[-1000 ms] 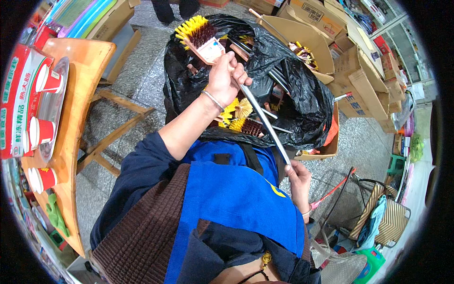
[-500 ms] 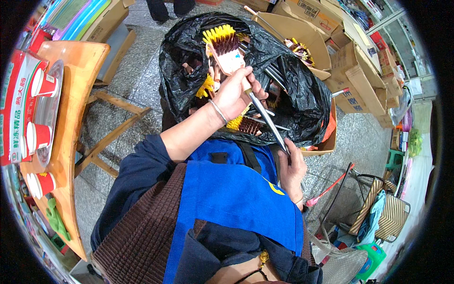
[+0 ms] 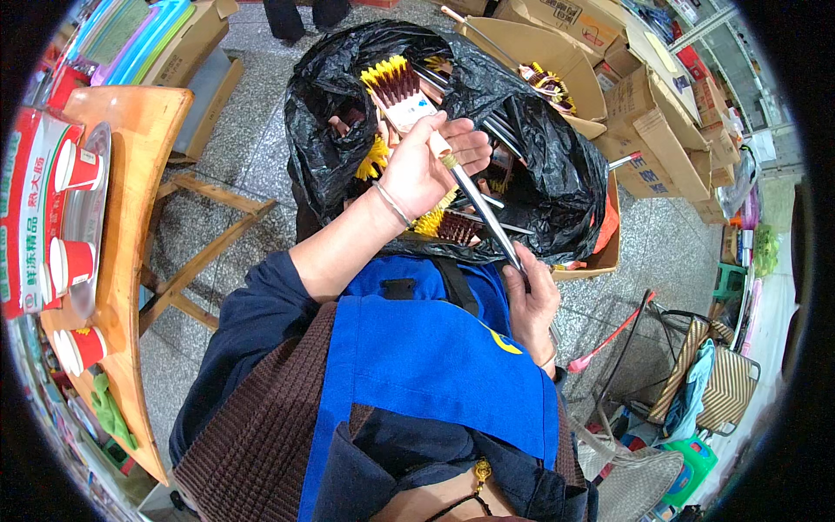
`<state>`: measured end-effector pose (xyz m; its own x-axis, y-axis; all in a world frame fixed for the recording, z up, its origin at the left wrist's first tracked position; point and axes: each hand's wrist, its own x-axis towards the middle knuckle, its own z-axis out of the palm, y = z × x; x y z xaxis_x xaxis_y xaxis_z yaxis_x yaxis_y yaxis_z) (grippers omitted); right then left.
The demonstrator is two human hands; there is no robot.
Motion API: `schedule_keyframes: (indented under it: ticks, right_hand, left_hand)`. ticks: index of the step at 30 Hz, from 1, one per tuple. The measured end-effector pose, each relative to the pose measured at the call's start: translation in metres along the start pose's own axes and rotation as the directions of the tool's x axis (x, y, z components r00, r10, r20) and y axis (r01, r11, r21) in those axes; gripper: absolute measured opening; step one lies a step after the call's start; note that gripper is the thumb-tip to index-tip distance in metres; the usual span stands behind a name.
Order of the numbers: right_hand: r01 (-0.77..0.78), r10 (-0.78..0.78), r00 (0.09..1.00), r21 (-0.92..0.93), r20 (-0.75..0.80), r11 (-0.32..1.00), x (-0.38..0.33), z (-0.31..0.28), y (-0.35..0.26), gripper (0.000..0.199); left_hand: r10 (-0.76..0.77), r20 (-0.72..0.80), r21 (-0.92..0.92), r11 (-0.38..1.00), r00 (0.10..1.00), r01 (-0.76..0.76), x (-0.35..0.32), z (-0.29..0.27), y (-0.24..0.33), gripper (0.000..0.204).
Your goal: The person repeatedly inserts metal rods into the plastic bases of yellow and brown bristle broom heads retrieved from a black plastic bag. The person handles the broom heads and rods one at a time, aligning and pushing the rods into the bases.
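A brush (image 3: 409, 111) with a pale wooden head, dark bristles tipped yellow and a silver metal handle lies slantwise before me. My left hand (image 3: 424, 170) is palm up under the neck of the brush, its fingers stretched out and apart. Lower down, my right hand (image 3: 532, 300) is closed round the handle's end. Beneath both hands a large black plastic bag (image 3: 557, 178) gapes, with several similar brushes inside, among them a yellow and brown brush head (image 3: 448, 226).
On the left, a wooden table (image 3: 117, 287) holds red paper cups (image 3: 80, 261) and a printed packet. Cardboard boxes (image 3: 648, 148) stand at the far right, one holding more brushes (image 3: 550, 87). A striped bag (image 3: 726, 391) stands at the right.
The fingers of my left hand have uncurled from the brush's neck and now spread out. My right hand keeps hold of the handle's end. The view has shifted slightly.
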<state>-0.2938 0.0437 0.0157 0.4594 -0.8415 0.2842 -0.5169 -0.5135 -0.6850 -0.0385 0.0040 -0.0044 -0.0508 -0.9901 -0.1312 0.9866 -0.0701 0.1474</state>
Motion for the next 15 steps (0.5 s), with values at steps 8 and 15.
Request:
schedule_keyframes:
  ticks: [8,15]
  right_hand:
    - [-0.032,0.032,0.999,0.034,0.001,0.999,0.0022,0.0028,-0.0021,0.036]
    - [-0.032,0.03,0.999,-0.136,-0.013,0.99,0.0019,0.0006,-0.0046,0.035]
  left_hand:
    - [-0.023,-0.021,0.02,1.0,1.0,0.023,-0.0014,0.0051,-0.0023,0.039]
    - [0.089,-0.039,0.151,0.985,0.995,-0.082,-0.003,0.0092,-0.0072,0.031]
